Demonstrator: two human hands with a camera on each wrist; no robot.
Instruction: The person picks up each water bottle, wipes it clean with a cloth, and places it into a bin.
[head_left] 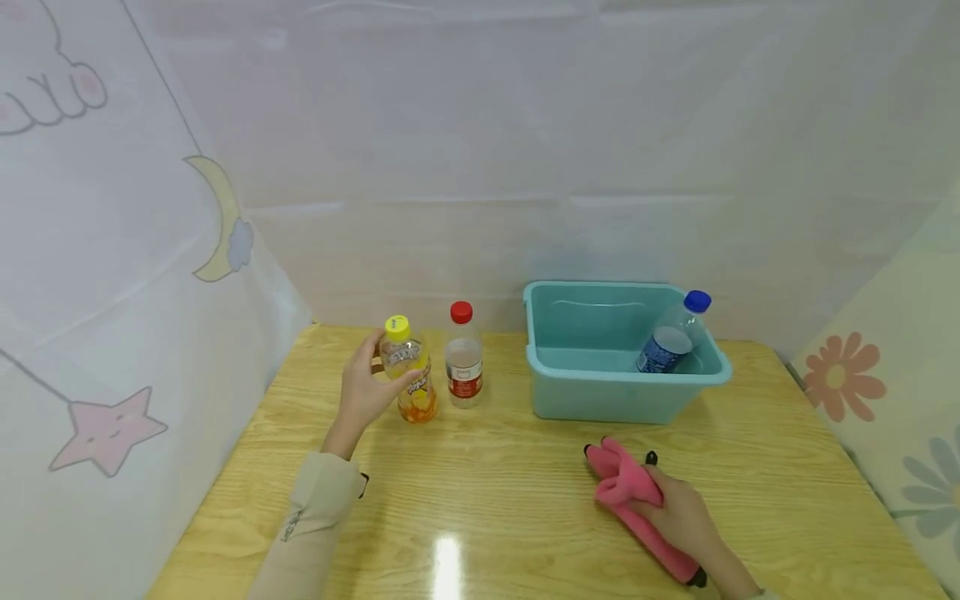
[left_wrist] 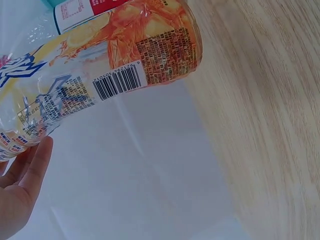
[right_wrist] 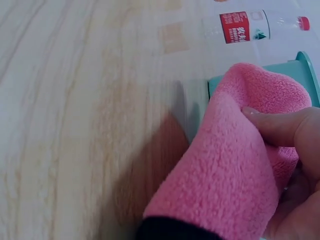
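Observation:
My left hand (head_left: 367, 387) grips a clear bottle (head_left: 417, 404) with a yellow cap and orange fruit label, thumb across its front. The bottle stands on the table. In the left wrist view, the fingers (left_wrist: 36, 167) touch the side of the bottle (left_wrist: 120, 55), and its barcode shows. My right hand (head_left: 678, 512) holds a bunched pink fleecy cloth (head_left: 637, 521) with black edging, low over the table's right side. In the right wrist view, the thumb (right_wrist: 275, 125) presses into a fold of the cloth (right_wrist: 220, 160); the other fingers are partly hidden.
A red-capped bottle (head_left: 464, 367) stands just right of the yellow-capped one. Behind the right hand is a light teal bin (head_left: 607, 400); a blue-capped bottle (head_left: 667, 343) leans inside it. A pale curtain (head_left: 465, 167) hangs behind the wooden table (head_left: 480, 475).

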